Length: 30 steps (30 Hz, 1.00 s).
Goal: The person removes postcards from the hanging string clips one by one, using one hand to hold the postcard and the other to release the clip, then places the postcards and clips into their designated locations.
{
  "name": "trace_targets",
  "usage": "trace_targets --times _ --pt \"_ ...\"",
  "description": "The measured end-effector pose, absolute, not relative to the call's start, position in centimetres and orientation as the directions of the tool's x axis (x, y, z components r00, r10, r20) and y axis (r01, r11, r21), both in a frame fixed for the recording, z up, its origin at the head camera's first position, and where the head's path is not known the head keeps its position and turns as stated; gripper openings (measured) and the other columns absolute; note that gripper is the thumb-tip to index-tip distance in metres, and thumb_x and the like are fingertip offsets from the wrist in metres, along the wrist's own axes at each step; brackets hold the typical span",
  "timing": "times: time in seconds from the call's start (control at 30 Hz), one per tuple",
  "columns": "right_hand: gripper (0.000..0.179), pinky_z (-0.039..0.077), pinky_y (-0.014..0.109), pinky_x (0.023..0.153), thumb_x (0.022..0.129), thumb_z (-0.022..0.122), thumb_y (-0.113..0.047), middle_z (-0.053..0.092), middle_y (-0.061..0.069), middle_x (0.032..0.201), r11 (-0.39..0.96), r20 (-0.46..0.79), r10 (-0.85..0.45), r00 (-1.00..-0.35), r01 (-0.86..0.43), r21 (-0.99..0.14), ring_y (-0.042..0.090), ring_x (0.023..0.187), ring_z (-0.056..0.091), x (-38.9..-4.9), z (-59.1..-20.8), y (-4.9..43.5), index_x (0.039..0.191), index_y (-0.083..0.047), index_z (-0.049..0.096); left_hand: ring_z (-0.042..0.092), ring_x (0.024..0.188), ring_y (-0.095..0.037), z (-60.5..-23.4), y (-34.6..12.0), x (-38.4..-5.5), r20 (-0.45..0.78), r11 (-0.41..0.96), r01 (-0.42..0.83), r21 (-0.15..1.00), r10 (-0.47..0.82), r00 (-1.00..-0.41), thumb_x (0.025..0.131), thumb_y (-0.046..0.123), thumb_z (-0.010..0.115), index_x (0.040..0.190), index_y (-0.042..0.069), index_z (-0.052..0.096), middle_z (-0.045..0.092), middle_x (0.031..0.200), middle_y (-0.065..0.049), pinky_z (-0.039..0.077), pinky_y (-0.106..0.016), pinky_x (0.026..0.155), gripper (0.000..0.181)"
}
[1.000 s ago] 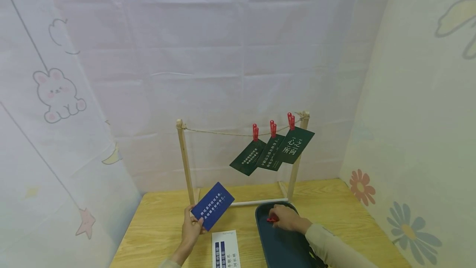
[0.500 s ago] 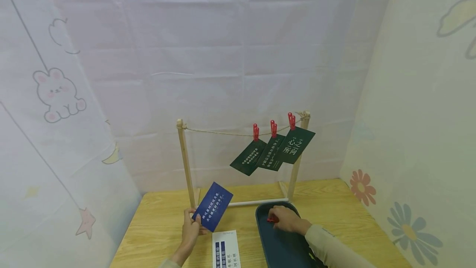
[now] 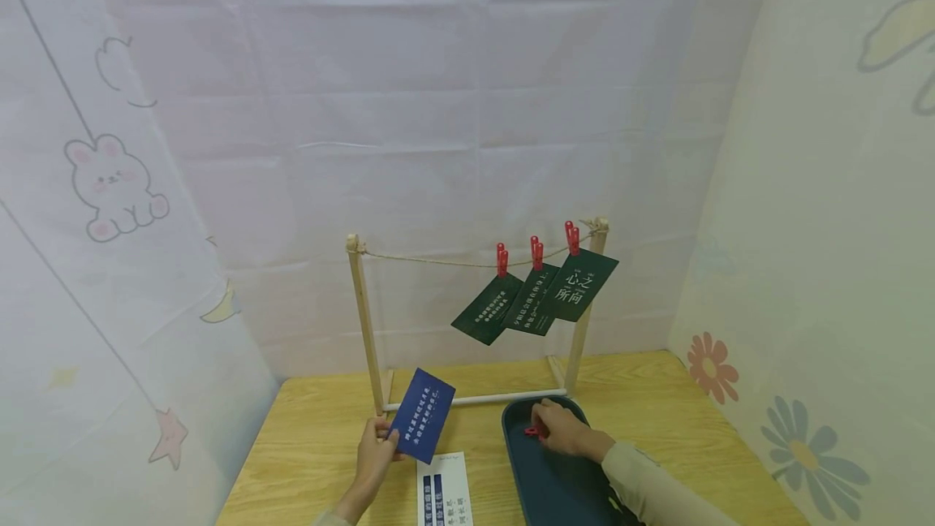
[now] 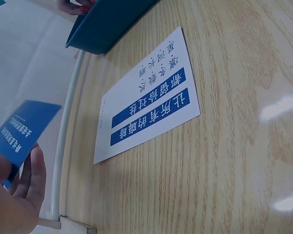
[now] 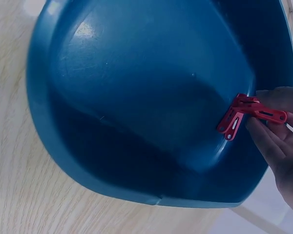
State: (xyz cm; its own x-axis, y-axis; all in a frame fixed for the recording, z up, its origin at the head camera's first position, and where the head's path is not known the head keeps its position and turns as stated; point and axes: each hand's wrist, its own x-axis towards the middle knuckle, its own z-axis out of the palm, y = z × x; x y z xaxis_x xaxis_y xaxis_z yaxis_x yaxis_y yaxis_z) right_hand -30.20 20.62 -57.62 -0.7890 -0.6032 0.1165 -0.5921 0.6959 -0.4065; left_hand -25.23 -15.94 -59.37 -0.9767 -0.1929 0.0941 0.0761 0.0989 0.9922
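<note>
The blue card [image 3: 422, 415] is in the left hand [image 3: 376, 457], held above the surface with its thumb across the printed face and fingers behind the edge. It looks light, thin and fairly stiff, likely to bend or crease if squeezed hard; a flat pinch near an edge or corner would suit it, leaving the opposite edge free. The right hand [image 3: 562, 430] is narrow, fingers bent over the far end of the dark blue tray [image 3: 515, 465]; thumb and fingertips seem to pinch a red clip [image 5: 268, 113], though how firmly I cannot tell. What looks like a 2nd clip [image 5: 230, 124] lies against it on the tray floor. The clips seem to be light, hard plastic, best taken by the paired handles, where pressure should spread the mouth.

A white card [image 3: 445, 489] lies flat on the wood-grain surface [image 3: 292, 445], left of the tray. Behind stands a wooden frame [image 3: 365, 323] with a string [image 3: 431, 262] across it; 3 green cards hang tilted and overlapping towards its right end, under 3 red pegs [image 3: 501, 260]. A creased pale backdrop [image 3: 329, 104] closes the room, rabbit print at left, flowers at right
</note>
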Motion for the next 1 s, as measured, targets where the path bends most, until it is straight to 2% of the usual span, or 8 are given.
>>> trace_targets --times 0.17,0.43,0.7,0.87,1.0 --pt "0.020 0.046 0.029 0.062 0.083 0.074 0.001 0.048 0.000 0.089 0.715 0.090 -0.590 -0.802 -0.571 -0.403 0.010 0.072 0.049 -30.1 -57.5 20.7 0.101 0.001 0.065 0.061 0.067 -0.021 -59.6 -16.0 -25.1 0.089 0.103 0.072 0.992 -0.170 -0.981 0.090 -0.014 0.048 0.125 -0.017 0.047 0.051 0.092 -0.023 0.059 -0.045 0.064 0.035" --pt "0.019 0.047 0.030 0.062 0.083 0.074 0.002 0.051 -0.001 0.088 0.711 0.083 -0.608 -0.789 -0.588 -0.385 0.010 0.071 0.049 -29.9 -57.7 21.0 0.100 0.001 0.067 0.062 0.066 -0.021 -59.9 -16.0 -25.0 0.044 0.083 0.032 0.996 -0.147 -0.988 0.091 -0.014 0.049 0.118 -0.015 0.050 0.049 0.090 -0.021 0.058 -0.052 0.067 0.027" --pt "0.023 0.048 0.032 0.063 0.077 0.070 0.008 0.056 0.001 0.084 0.744 0.057 -0.594 -0.802 -0.575 -0.341 0.011 0.073 0.051 -29.9 -58.0 21.0 0.096 -0.004 0.064 0.068 0.072 -0.030 -59.2 -16.3 -24.6 0.011 0.055 0.005 0.998 -0.095 -0.995 0.093 -0.008 0.054 0.109 -0.018 0.048 0.063 0.085 -0.019 0.058 -0.051 0.071 0.020" --pt "0.025 0.048 0.033 0.061 0.076 0.071 0.007 0.056 -0.002 0.081 0.782 0.031 -0.566 -0.824 -0.548 -0.296 0.011 0.071 0.052 -29.8 -58.2 20.9 0.094 -0.008 0.063 0.067 0.072 -0.024 -60.3 -16.6 -25.1 0.026 0.137 0.013 0.990 -0.097 -0.995 0.089 -0.001 0.063 0.104 -0.011 0.056 0.069 0.081 -0.015 0.058 -0.047 0.069 0.020" --pt "0.023 0.048 0.033 0.061 0.076 0.073 0.005 0.054 -0.005 0.080 0.802 0.028 -0.548 -0.836 -0.534 -0.267 0.011 0.072 0.052 -29.7 -58.5 20.9 0.089 -0.011 0.064 0.065 0.074 -0.023 -60.4 -16.9 -25.1 0.030 0.218 0.012 0.976 -0.081 -0.996 0.086 0.005 0.067 0.101 -0.006 0.060 0.072 0.085 -0.014 0.055 -0.038 0.065 0.020"
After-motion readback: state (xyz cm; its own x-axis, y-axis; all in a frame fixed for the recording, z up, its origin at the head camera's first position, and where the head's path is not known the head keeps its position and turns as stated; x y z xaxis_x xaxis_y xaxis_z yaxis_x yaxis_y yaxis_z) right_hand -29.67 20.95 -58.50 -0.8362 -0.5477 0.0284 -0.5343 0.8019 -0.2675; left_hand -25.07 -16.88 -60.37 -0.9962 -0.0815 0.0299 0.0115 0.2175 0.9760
